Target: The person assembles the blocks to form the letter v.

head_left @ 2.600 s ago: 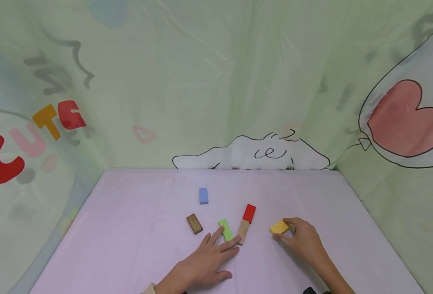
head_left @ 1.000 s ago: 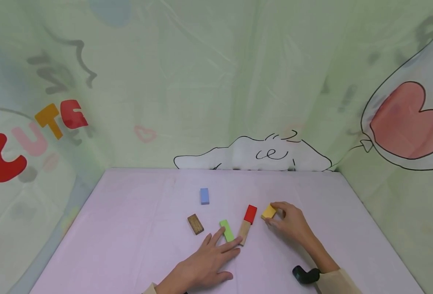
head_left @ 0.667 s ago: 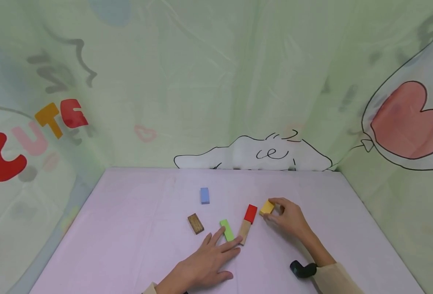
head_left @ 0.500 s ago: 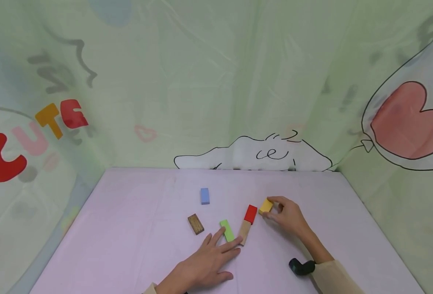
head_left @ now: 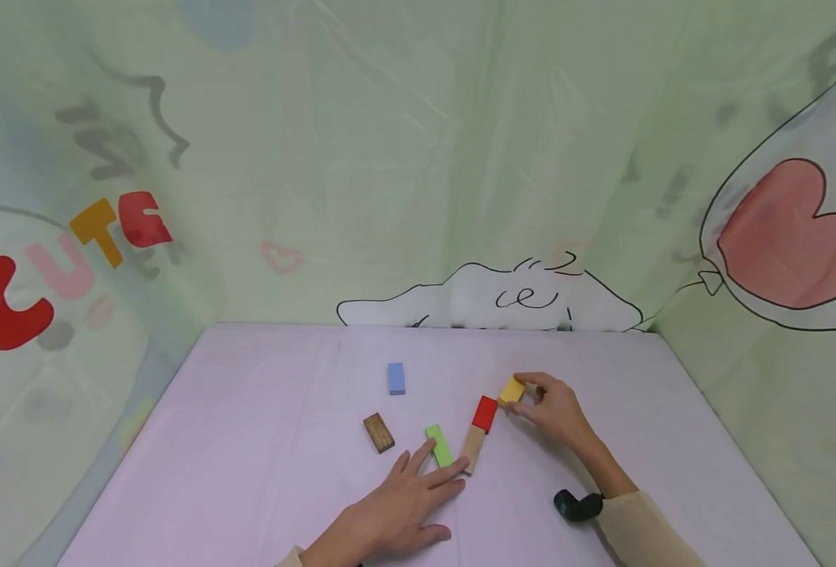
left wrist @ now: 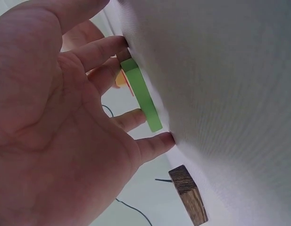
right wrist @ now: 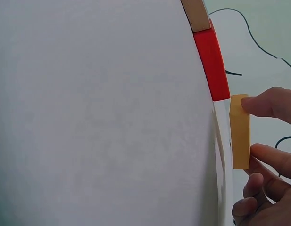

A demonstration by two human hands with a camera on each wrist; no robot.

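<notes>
My left hand [head_left: 399,508] lies spread on the table, fingers straight. Its fingertips touch the light green block [head_left: 439,445] and the near end of the plain wood block [head_left: 473,449]. In the left wrist view the green block [left wrist: 143,96] shows among my fingers. Between thumb and fingers, my right hand [head_left: 555,409] pinches a yellow block [head_left: 511,390]. The yellow block [right wrist: 239,134] is close to the far right corner of the red block [head_left: 484,414]; whether they touch I cannot tell. The red block stands end to end with the plain wood block, in a slanted line.
A dark brown wood block [head_left: 378,432] lies left of the green one, and a blue block [head_left: 396,379] farther back. The pale table [head_left: 269,441] ends at a printed cloth backdrop [head_left: 375,197]. A black device [head_left: 577,505] is at my right wrist.
My right hand has carried the yellow block leftward and away from me, from the right side toward the red block's far end. My left hand and the other blocks have stayed put.
</notes>
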